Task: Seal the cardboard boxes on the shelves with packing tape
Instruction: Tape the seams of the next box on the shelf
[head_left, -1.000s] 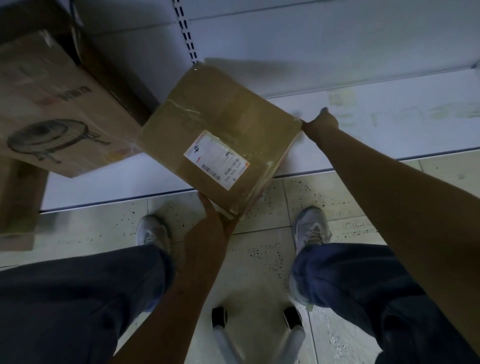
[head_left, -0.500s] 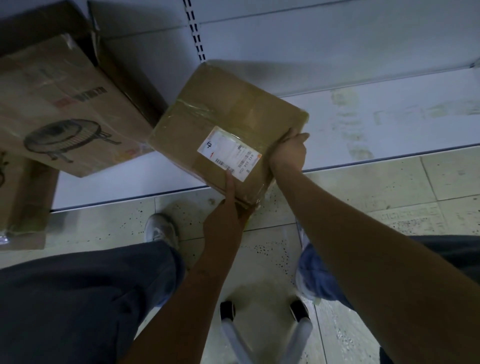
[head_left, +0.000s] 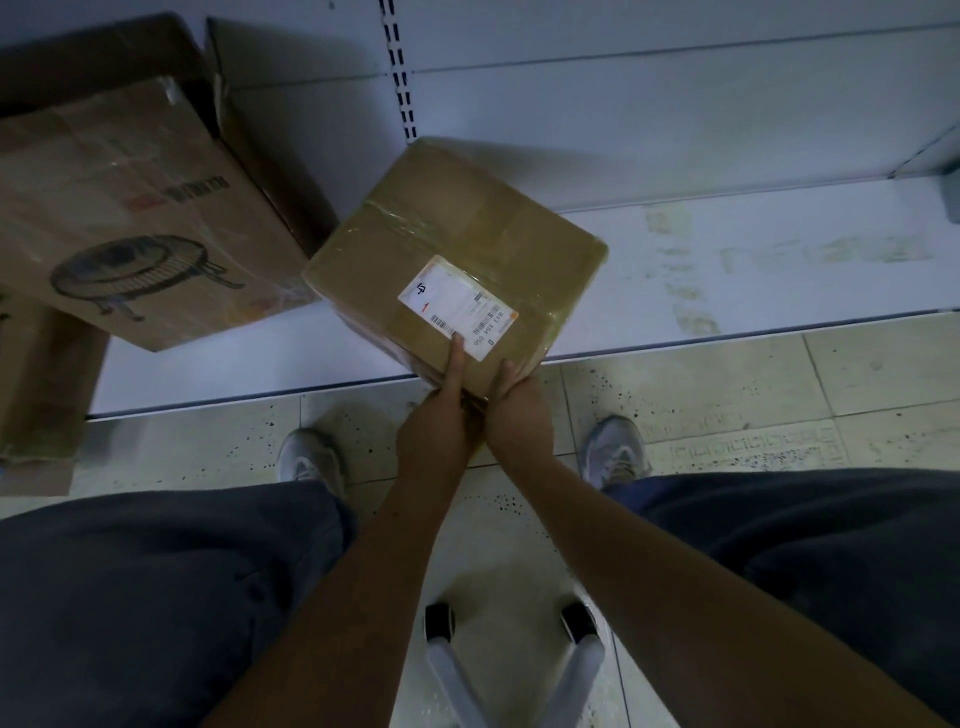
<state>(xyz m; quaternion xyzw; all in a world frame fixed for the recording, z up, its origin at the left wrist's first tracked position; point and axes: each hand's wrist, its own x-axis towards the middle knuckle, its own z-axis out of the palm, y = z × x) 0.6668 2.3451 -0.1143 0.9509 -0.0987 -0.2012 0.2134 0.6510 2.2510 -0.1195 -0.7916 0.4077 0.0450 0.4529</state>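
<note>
A brown, taped cardboard box with a white label (head_left: 457, 260) is held at its near corner — overhanging the white metal shelf (head_left: 727, 280) — thumbs on top, left hand (head_left: 441, 415) and right hand (head_left: 514, 402) equally near; other fingers hidden.

White shelf (head_left: 753, 270) — two cardboard boxes (head_left: 452, 249).

My arms are bare, no sleeves, nothing on either wrist. I'm wearing dark navy trousers (head_left: 156, 597), loose cut, and grey sneakers (head_left: 615, 452) with light laces and pale soles.
</note>
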